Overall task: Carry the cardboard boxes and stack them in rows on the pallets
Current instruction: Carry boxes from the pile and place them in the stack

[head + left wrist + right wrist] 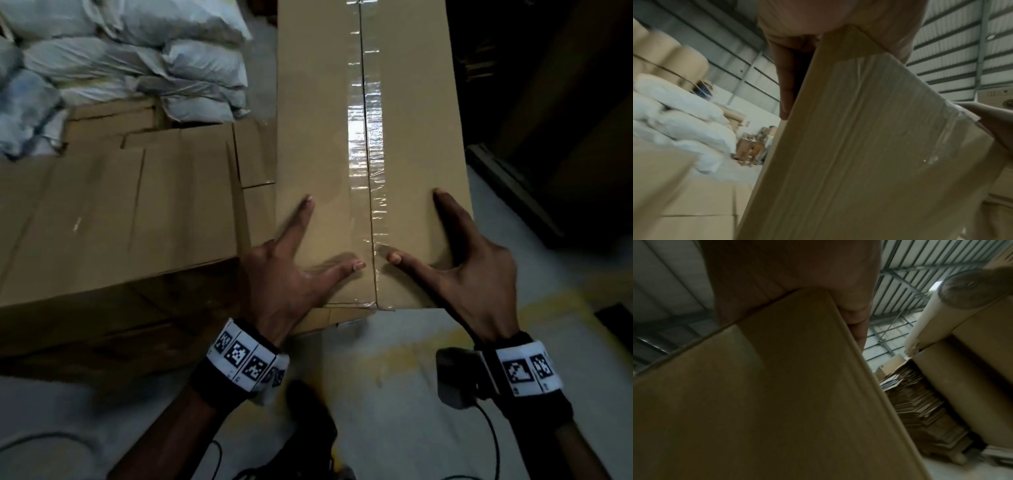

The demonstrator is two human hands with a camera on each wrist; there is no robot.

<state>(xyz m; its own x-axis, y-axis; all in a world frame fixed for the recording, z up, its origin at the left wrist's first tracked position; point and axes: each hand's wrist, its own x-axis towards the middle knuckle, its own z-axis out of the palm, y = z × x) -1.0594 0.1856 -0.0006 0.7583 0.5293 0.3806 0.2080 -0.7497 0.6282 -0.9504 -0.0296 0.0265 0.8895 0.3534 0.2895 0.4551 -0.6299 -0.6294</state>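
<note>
A long cardboard box (318, 137), taped along its top seam, runs away from me in the head view. Its near end hangs over the floor. My left hand (291, 270) grips the near left corner, with thumb and forefinger spread on the top. The other fingers (786, 84) go down the box's (859, 146) left side. My right hand (459, 270) grips the near right corner the same way, and its fingers (857, 316) wrap the right edge of the box (777, 402). The box's underside is hidden.
Lower cardboard boxes (120, 212) lie to the left of the held box, with white sacks (137, 58) piled behind them. Grey floor with a yellow marking (394, 359) is below me. A dark low edge (513, 192) borders the right. Big paper rolls (972, 369) stand at right.
</note>
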